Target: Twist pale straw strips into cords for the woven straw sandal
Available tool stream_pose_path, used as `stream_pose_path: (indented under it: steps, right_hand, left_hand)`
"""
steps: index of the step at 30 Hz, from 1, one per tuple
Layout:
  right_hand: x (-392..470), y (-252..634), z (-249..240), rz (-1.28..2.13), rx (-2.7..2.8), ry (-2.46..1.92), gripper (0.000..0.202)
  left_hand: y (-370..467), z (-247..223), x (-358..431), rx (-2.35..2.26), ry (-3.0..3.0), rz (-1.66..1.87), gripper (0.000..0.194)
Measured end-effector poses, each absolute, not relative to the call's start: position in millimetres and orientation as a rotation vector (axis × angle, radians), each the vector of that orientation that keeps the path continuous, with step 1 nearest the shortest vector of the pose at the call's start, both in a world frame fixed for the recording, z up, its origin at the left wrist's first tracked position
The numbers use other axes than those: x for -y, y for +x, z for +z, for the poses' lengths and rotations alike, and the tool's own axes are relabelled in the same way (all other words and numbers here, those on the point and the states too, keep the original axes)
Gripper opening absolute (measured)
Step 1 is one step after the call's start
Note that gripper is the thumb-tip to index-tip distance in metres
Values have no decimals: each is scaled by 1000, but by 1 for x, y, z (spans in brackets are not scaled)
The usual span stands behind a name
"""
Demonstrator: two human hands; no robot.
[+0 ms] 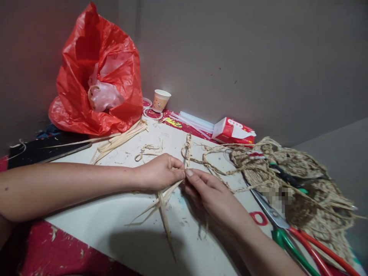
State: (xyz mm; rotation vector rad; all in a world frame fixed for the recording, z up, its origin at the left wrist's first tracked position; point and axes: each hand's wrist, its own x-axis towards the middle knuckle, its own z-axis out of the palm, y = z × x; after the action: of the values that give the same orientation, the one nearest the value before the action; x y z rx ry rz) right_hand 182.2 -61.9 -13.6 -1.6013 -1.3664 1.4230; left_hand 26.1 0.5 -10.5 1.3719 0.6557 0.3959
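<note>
Both my hands meet over the middle of the white board, pinching the same braided straw cord (187,151). My left hand (161,170) is closed, its thumb and finger pressed on the cord's near end. From under it loose straw strands (164,218) fan out toward me. My right hand (205,188) is closed too, thumb against fingertip, right beside the left thumb. Exactly where the strands cross between the fingertips is hidden. Beyond the hands the cord runs away and loops to the right, toward a large heap of braided straw (310,172).
A red plastic bag (126,76) stands at the back left, with loose straw strips (122,140) before it. A paper cup (161,101) and a tissue pack (232,131) are at the back. Scissors (273,214) and a red ring (258,218) lie right of my right forearm.
</note>
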Motion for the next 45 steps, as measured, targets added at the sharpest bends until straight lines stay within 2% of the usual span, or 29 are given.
stream_pose_path:
  steps: [7, 11, 15, 19, 24, 29, 33, 36, 38, 40, 45]
  right_hand:
    - [53, 190, -17, 1334, 1442, -1548, 41]
    - [52, 189, -15, 1412, 1385, -1524, 36]
    - [51, 189, -16, 1512, 1257, -1469, 40]
    - [51, 190, -17, 1567, 1195, -1424, 45]
    - [51, 191, -15, 1583, 1210, -1408, 44]
    - [50, 192, -14, 1587, 1275, -1392, 46]
    - [49, 193, -16, 1581, 1307, -1395, 43]
    - [49, 194, -19, 1576, 1333, -1406, 42]
    - [50, 195, -19, 1565, 1344, -1406, 42]
    - [50, 196, -19, 1555, 1349, -1405, 42]
    - [49, 195, -18, 1568, 1324, -1363, 42]
  left_hand:
    - [26, -14, 0, -683, 1523, 360, 26]
    - [24, -10, -3, -706, 1518, 266, 30]
    - [16, 0, -14, -753, 1715, 170, 33]
    - [7, 9, -28, -781, 2054, 393, 29]
    - [-1, 27, -37, -854, 2125, 495, 38]
    - [-8, 44, -36, -1145, 2340, 337, 36]
    - [-5, 36, -26, -1317, 2505, 72, 40]
    - [1, 21, -19, -1283, 2550, 14, 30]
    - [2, 14, -19, -1225, 2540, 67, 18]
    - [-1, 13, -19, -1171, 2472, 172, 15]
    - [-8, 20, -15, -963, 1935, 408, 10]
